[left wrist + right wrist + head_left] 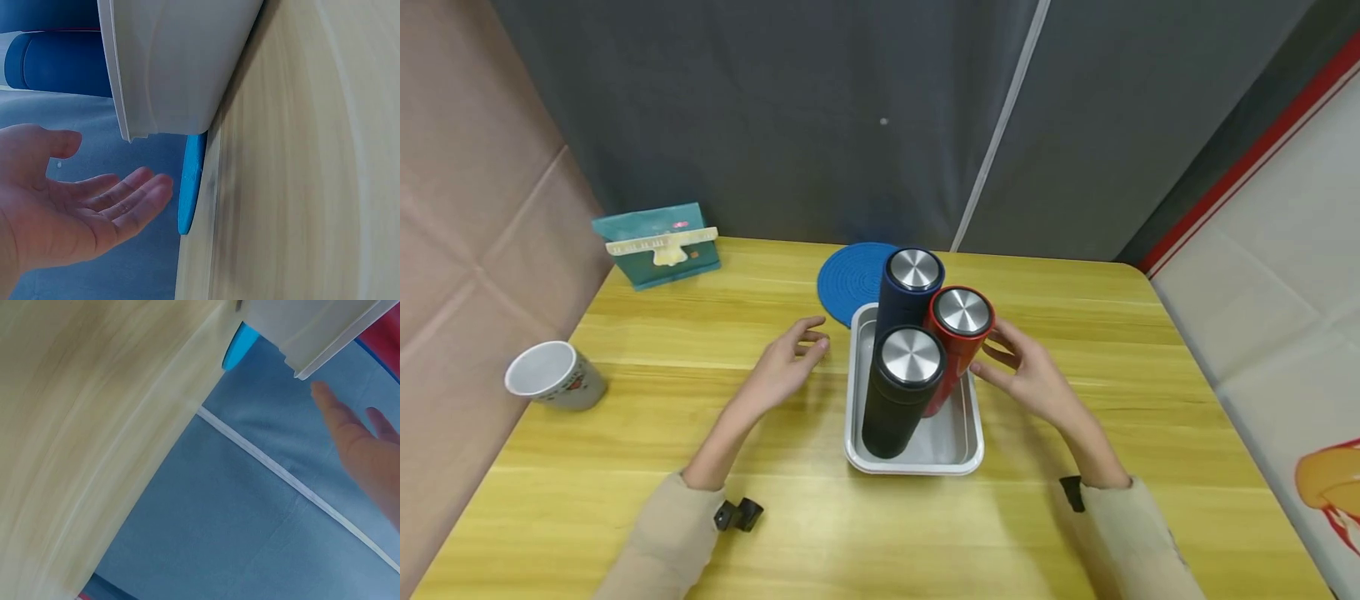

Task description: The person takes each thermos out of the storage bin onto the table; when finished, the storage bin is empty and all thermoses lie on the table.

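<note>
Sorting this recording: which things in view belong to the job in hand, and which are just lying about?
Likely in the job:
- left hand and right hand, either side of the tray
- black bottle, red bottle, blue bottle, in the tray

Likely just lying about:
- cup
- teal packet
- round blue mat (less certain)

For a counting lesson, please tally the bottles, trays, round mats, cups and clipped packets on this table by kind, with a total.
Bottles: 3
Tray: 1
Round mat: 1
Cup: 1
Clipped packet: 1
Total: 7
</note>
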{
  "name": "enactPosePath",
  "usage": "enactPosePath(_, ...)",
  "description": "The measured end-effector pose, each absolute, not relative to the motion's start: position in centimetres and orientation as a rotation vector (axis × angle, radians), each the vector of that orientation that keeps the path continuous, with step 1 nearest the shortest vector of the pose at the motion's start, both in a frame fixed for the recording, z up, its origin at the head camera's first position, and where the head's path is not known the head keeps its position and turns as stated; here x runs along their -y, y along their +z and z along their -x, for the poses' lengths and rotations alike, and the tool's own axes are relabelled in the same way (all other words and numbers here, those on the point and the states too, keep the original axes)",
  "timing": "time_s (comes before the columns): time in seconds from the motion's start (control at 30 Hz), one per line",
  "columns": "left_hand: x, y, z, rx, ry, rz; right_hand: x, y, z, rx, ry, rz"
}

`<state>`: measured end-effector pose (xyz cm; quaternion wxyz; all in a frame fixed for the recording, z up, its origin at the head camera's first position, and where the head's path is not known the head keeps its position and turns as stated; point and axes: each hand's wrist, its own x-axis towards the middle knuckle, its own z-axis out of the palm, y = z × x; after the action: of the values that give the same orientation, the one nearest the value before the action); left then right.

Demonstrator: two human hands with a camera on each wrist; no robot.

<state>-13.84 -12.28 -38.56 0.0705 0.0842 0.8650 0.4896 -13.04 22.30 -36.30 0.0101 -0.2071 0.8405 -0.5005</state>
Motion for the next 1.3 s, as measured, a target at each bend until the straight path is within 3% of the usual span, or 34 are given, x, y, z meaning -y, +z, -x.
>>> enactPosePath(0.53, 10.4, -38.6, 14.3, -2.254, 1.805, -0.124, -21.3, -36.0, 12.4, -2.307, -1.772, 0.72)
enactPosePath(1.3, 9.0, -39.3, 14.5, -2.049, 1.889, -0.054, -19.0, -36.1, 11.5, -2.466, -1.835, 0.618)
